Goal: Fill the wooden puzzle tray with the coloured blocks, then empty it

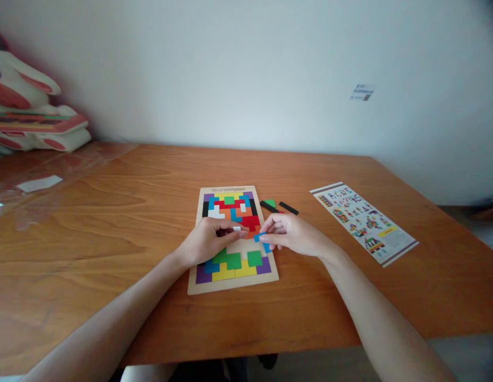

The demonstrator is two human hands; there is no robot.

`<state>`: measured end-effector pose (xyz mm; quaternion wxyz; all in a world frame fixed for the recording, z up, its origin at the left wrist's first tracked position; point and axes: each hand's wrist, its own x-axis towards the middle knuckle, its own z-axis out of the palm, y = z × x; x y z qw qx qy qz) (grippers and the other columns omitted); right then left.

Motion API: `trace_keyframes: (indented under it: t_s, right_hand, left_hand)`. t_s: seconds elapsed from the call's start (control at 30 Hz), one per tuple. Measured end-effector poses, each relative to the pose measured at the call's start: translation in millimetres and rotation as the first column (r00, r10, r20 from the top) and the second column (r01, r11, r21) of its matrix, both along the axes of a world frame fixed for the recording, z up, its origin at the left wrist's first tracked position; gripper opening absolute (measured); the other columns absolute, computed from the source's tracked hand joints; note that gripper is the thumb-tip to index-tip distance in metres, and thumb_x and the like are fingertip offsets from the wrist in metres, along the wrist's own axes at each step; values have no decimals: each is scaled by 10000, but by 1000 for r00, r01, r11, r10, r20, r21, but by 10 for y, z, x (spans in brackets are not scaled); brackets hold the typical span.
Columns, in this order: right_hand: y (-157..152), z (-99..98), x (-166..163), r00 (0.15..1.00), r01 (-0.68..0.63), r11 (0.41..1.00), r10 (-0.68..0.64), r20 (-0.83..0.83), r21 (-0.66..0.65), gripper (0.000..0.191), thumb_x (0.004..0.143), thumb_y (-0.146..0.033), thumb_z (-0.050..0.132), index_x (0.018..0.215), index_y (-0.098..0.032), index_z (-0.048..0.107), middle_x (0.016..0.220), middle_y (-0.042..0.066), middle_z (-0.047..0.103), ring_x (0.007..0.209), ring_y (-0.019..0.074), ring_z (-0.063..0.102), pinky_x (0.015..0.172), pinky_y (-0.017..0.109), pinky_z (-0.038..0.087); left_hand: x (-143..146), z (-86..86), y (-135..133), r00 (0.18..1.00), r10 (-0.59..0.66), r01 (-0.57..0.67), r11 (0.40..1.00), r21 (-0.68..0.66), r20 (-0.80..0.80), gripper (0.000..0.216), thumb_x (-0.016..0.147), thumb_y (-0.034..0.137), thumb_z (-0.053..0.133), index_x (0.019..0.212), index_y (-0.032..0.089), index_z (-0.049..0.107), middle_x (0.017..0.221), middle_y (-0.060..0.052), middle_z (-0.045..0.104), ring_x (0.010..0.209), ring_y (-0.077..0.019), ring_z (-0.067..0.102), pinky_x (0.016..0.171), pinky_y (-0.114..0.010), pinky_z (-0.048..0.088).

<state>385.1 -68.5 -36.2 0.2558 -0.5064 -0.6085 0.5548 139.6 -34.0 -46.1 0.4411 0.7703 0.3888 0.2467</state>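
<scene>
A wooden puzzle board (233, 285) lies on the table, packed with coloured flat blocks, with a bare patch in its middle. My left hand (209, 240) rests over the board's centre, fingers curled, pinching a small white piece (237, 228) between thumb and fingertip. My right hand (294, 233) hovers at the board's right edge, fingers pinched on a blue piece (261, 236) that touches the board. The two hands nearly meet above the bare patch.
Two black pieces (288, 208) and a green piece (271, 203) lie loose just right of the board. A printed pattern sheet (363, 221) lies farther right. Clear plastic wrap (40, 183) and cushions (27, 116) sit at the far left by the wall.
</scene>
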Motion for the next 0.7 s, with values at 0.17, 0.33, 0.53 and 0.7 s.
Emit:
trace_keyframes:
  t_s: [0.17,0.33,0.53,0.7]
  right_hand:
    - [-11,-37,-97,998,51,998,-52,-21,-27,206,774,-296,786,831,-176,629,741,8,691,624,116,641,561,245,508]
    - [3,-72,-83,986,14,986,-42,159,169,170,769,-309,794,830,-183,697,763,16,673,676,131,611,599,259,479]
    - [-4,-99,-19,971,-77,968,19,239,238,210,778,-350,795,865,-193,684,733,-7,616,664,125,570,580,245,434]
    - [-22,-39,-17,968,-111,967,53,244,231,231,786,-382,785,840,-191,667,740,4,648,668,129,576,581,247,444]
  left_hand:
    - [-3,-16,2,1000,-11,11,1000,12,-12,315,868,465,652,957,200,797,799,-25,760,648,-148,629,563,-224,457]
    - [-4,-16,2,1000,-19,19,999,41,-13,312,873,469,650,954,207,798,812,-27,763,664,-156,641,573,-231,466]
    - [-8,-41,3,999,-32,34,997,70,-31,298,883,473,643,943,225,797,864,-26,770,728,-171,662,612,-244,480]
    - [-8,-37,-2,998,-43,48,995,85,-52,303,886,473,639,959,225,797,857,-29,769,743,-176,666,640,-249,493]
